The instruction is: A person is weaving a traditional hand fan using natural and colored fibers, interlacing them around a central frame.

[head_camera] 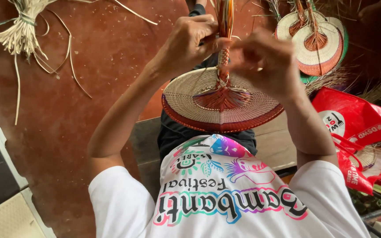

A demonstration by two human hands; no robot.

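Observation:
A round woven fan point(186, 99), cream with a reddish-brown rim and a fan-shaped brown centre, rests over my lap, tilted toward me. Its braided handle point(223, 57) rises from the centre into loose orange and green strands point(225, 15). My left hand point(190, 42) grips the handle's upper part from the left. My right hand point(265, 61), slightly blurred, pinches the handle from the right, fingers bent around the strands. The two hands almost touch at the braid.
Finished woven fans point(318, 42) lie stacked at the upper right. A red plastic bag point(353, 123) sits to the right. A tied bundle of pale straw point(20, 31) lies on the red floor at upper left. I sit on a wooden bench point(274, 145).

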